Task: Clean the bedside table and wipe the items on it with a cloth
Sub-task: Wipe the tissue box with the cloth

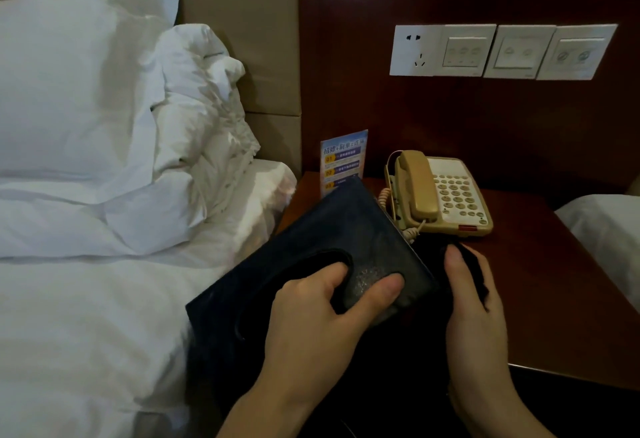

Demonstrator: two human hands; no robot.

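My left hand (322,313) grips the box (294,264), fingers (334,276) hooked into its oval slot | right hand (474,302) pinches the cloth (472,266) against the box end | box dark, dusty, tilted above bench (561,281) edge beside the bed (104,316) | phone (440,195), card (343,160) behind.

Dark tissue box (304,229) tilted above bedside table (554,281); dark cloth (472,271) beside it.

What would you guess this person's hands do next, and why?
Probably the right hand draws its dark cloth over the tissue box. The left hand grips the box by its opening, lifted off the bedside table, with its top dusty.
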